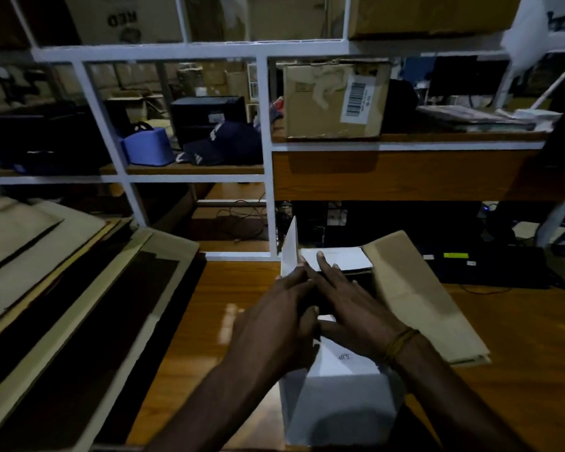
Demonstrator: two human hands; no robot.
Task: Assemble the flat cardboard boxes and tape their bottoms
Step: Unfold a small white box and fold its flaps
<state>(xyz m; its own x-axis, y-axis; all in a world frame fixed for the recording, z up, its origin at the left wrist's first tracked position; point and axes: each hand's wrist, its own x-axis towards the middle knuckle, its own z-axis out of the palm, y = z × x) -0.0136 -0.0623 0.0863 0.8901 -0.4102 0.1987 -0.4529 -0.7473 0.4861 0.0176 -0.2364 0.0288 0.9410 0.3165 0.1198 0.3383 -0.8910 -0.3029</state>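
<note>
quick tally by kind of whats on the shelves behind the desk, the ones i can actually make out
cardboard box with barcode label: 1
navy cap: 1
blue bag: 1
black monitor: 1
total: 4
Other shelf items are too dark or blurred to name.

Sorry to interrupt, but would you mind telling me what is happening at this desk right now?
A person is folding up a white cardboard box on the wooden desk. Both the left hand and the right hand press flat on its flaps; one white flap stands upright and a brown flap lies open to the right. No tape is visible. Flat cardboard sheets wait on the left.
</note>
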